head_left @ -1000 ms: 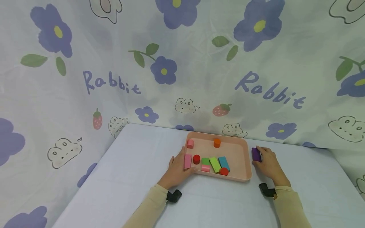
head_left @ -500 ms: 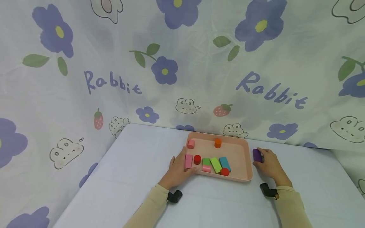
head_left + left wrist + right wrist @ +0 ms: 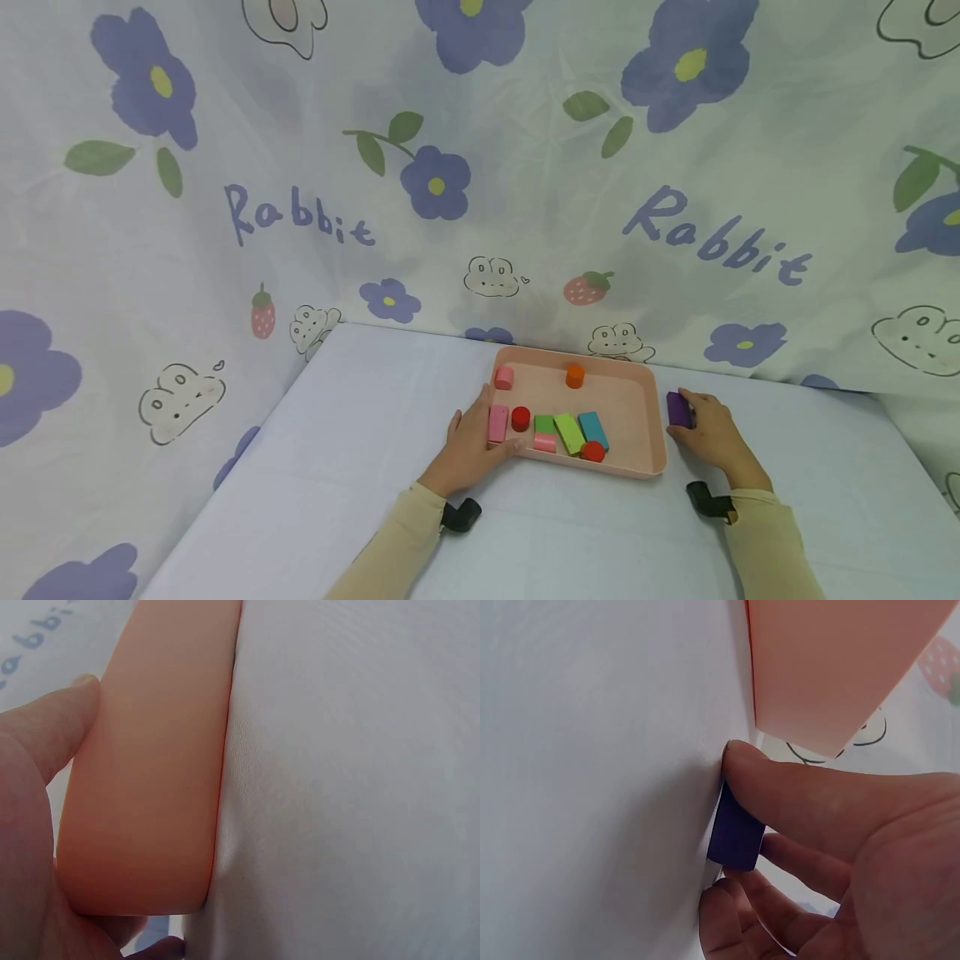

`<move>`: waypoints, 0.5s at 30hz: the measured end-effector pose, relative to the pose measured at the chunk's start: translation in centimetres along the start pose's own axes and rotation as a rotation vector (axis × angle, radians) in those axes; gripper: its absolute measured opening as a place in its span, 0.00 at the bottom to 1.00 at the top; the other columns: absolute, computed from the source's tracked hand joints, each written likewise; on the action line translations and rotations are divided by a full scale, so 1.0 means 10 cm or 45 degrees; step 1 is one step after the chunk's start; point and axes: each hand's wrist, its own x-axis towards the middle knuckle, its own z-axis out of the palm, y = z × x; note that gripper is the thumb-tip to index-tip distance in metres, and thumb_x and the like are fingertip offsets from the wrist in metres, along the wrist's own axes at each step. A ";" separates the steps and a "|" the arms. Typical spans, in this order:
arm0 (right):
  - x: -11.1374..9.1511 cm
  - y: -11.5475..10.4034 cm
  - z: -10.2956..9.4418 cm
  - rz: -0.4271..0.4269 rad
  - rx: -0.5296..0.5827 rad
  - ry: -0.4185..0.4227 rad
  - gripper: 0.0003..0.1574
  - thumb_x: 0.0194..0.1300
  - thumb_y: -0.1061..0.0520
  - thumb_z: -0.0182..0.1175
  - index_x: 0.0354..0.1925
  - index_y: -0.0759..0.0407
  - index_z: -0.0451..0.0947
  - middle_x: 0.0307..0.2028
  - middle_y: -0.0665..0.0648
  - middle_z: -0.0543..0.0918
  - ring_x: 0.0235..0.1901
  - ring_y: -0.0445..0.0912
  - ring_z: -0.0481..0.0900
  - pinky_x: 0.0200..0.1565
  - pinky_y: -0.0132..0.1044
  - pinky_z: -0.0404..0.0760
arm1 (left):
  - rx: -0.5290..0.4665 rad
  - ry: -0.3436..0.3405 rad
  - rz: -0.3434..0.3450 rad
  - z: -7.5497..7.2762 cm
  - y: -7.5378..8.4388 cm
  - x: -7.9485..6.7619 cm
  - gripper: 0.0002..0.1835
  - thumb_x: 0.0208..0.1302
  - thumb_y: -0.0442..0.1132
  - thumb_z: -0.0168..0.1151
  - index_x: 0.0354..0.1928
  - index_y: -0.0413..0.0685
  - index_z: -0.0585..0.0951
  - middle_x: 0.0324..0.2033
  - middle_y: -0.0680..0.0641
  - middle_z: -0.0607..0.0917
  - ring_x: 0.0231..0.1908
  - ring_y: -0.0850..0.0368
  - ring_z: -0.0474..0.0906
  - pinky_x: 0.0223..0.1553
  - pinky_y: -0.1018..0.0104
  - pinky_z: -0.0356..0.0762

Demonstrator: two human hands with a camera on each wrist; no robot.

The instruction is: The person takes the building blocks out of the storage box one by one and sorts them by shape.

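A shallow peach tray (image 3: 626, 421) stands on the white table, with several small coloured blocks in it. At its near left corner, my left hand (image 3: 463, 454) grips the tray, the thumb along the front wall and the fingers along the left side. In the left wrist view, the thumb (image 3: 64, 720) meets the tray's rim. To the right of the tray, a purple block (image 3: 678, 410) is pinched between the thumb and fingers of my right hand (image 3: 714, 435). The right wrist view shows this block (image 3: 736, 832) low, at the table surface.
Inside the tray lie an orange cylinder (image 3: 574, 377), red cylinders (image 3: 521, 419), a pink cylinder (image 3: 504, 378), a pink block (image 3: 498, 423), a lime block (image 3: 569, 434) and a blue block (image 3: 593, 431). A patterned curtain (image 3: 420, 250) hangs behind the table (image 3: 360, 417).
The whole head view shifts slightly to the right. Both hands keep their places, the left at the tray and the right on the purple block.
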 end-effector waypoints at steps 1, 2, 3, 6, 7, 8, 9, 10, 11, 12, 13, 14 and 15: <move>0.00 0.00 0.00 0.011 0.006 -0.005 0.46 0.61 0.61 0.67 0.68 0.80 0.58 0.61 0.86 0.63 0.59 0.79 0.62 0.58 0.72 0.67 | -0.001 0.000 -0.001 0.00 0.00 0.00 0.58 0.63 0.65 0.62 0.80 0.41 0.43 0.78 0.42 0.53 0.77 0.44 0.49 0.72 0.33 0.36; 0.00 -0.01 0.00 0.019 0.011 -0.009 0.46 0.61 0.61 0.67 0.69 0.80 0.57 0.61 0.87 0.62 0.59 0.79 0.62 0.58 0.72 0.67 | -0.003 -0.001 -0.002 0.00 0.00 0.00 0.58 0.63 0.65 0.62 0.80 0.41 0.43 0.78 0.42 0.52 0.77 0.44 0.49 0.72 0.33 0.36; 0.00 -0.01 0.00 0.022 0.017 -0.007 0.47 0.61 0.61 0.67 0.69 0.80 0.57 0.61 0.87 0.62 0.59 0.79 0.63 0.58 0.72 0.67 | -0.003 -0.001 -0.004 0.00 0.00 0.00 0.58 0.64 0.65 0.62 0.80 0.41 0.43 0.78 0.42 0.52 0.77 0.44 0.49 0.72 0.33 0.36; -0.01 -0.01 -0.01 0.020 0.023 0.008 0.49 0.60 0.60 0.68 0.70 0.80 0.56 0.59 0.87 0.63 0.57 0.77 0.65 0.57 0.71 0.69 | -0.006 -0.005 -0.009 0.00 0.00 0.00 0.58 0.64 0.65 0.62 0.80 0.41 0.43 0.78 0.42 0.52 0.77 0.44 0.49 0.72 0.33 0.35; -0.01 -0.02 -0.01 0.020 0.025 0.014 0.49 0.60 0.60 0.68 0.70 0.79 0.57 0.59 0.87 0.64 0.57 0.77 0.66 0.56 0.71 0.69 | -0.007 -0.005 -0.010 0.00 0.00 0.00 0.57 0.64 0.64 0.62 0.80 0.41 0.43 0.79 0.42 0.52 0.77 0.45 0.48 0.72 0.33 0.35; -0.02 -0.02 -0.02 0.020 0.026 0.018 0.49 0.59 0.60 0.69 0.70 0.79 0.57 0.59 0.87 0.63 0.57 0.77 0.66 0.56 0.71 0.69 | -0.010 -0.006 -0.012 0.00 0.01 0.00 0.57 0.64 0.64 0.62 0.80 0.41 0.43 0.79 0.42 0.51 0.77 0.44 0.48 0.72 0.33 0.34; -0.02 -0.03 -0.03 0.021 0.028 0.021 0.50 0.59 0.59 0.69 0.70 0.79 0.57 0.59 0.87 0.63 0.56 0.76 0.67 0.55 0.71 0.70 | -0.010 -0.007 -0.013 0.00 0.00 0.00 0.57 0.64 0.64 0.62 0.80 0.41 0.43 0.79 0.42 0.51 0.77 0.45 0.48 0.72 0.34 0.34; -0.03 -0.04 -0.04 0.020 0.030 0.026 0.50 0.59 0.59 0.69 0.70 0.78 0.57 0.59 0.87 0.63 0.56 0.76 0.67 0.55 0.71 0.71 | -0.011 -0.008 -0.014 0.00 0.00 0.00 0.57 0.64 0.64 0.62 0.80 0.41 0.43 0.79 0.42 0.51 0.77 0.45 0.48 0.72 0.34 0.34; -0.04 -0.05 -0.05 0.017 0.034 0.037 0.50 0.59 0.59 0.70 0.70 0.77 0.57 0.59 0.87 0.63 0.56 0.76 0.68 0.54 0.71 0.71 | -0.011 -0.009 -0.015 0.00 0.00 0.00 0.57 0.64 0.64 0.62 0.80 0.41 0.43 0.79 0.42 0.51 0.77 0.45 0.48 0.73 0.34 0.34; -0.05 -0.06 -0.06 0.008 0.038 0.049 0.50 0.58 0.59 0.70 0.70 0.77 0.58 0.60 0.86 0.63 0.55 0.75 0.69 0.53 0.70 0.72 | -0.010 -0.006 -0.011 0.00 0.00 0.00 0.57 0.64 0.63 0.62 0.80 0.40 0.43 0.78 0.41 0.52 0.77 0.44 0.48 0.72 0.34 0.35; -0.06 -0.06 -0.07 -0.003 0.041 0.060 0.49 0.59 0.59 0.70 0.69 0.77 0.58 0.60 0.86 0.63 0.54 0.75 0.70 0.52 0.69 0.73 | -0.011 -0.004 -0.008 0.00 0.00 -0.01 0.57 0.64 0.63 0.62 0.80 0.40 0.43 0.78 0.41 0.52 0.77 0.44 0.49 0.72 0.34 0.35; -0.07 -0.07 -0.08 -0.015 0.045 0.072 0.49 0.59 0.59 0.70 0.69 0.77 0.58 0.60 0.86 0.62 0.53 0.74 0.71 0.51 0.68 0.75 | -0.012 -0.003 -0.006 0.00 0.00 -0.01 0.57 0.64 0.63 0.62 0.80 0.39 0.43 0.78 0.40 0.52 0.77 0.43 0.49 0.72 0.34 0.35; -0.08 -0.08 -0.09 -0.032 0.049 0.087 0.48 0.59 0.60 0.70 0.69 0.77 0.59 0.60 0.86 0.63 0.51 0.73 0.73 0.50 0.67 0.76 | -0.011 -0.001 -0.004 0.00 0.00 -0.01 0.57 0.65 0.63 0.62 0.80 0.39 0.43 0.78 0.40 0.53 0.77 0.43 0.49 0.72 0.34 0.36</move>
